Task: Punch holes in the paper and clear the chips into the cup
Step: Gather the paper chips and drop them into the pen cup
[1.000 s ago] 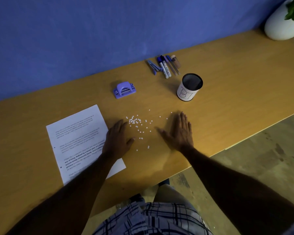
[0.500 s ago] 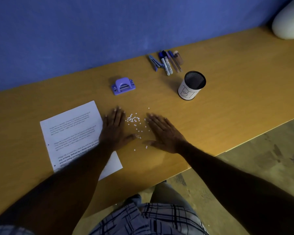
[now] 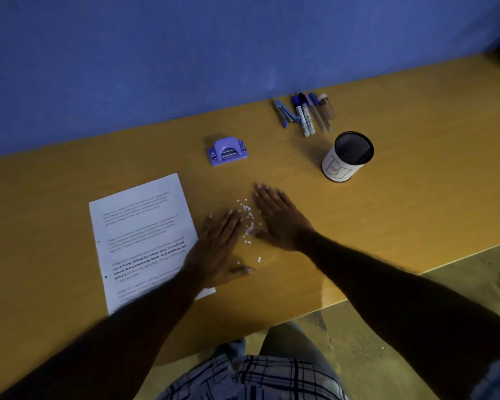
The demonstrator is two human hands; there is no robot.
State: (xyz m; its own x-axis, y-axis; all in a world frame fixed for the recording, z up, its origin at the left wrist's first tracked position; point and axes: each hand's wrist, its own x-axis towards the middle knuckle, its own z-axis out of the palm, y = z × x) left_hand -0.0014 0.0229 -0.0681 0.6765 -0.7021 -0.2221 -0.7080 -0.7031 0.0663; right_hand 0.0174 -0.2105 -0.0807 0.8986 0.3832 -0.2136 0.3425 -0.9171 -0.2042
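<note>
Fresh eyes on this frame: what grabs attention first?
The two flat hands mid-desk: left hand and right hand bracket a narrow scatter of white paper chips. Left of them lies the printed paper, with the left forearm over its near corner. Behind sit the purple hole punch and, farther right, the mesh cup, apart from the chips.

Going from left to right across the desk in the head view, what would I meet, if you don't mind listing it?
paper → left hand → paper chips → right hand → cup
</note>
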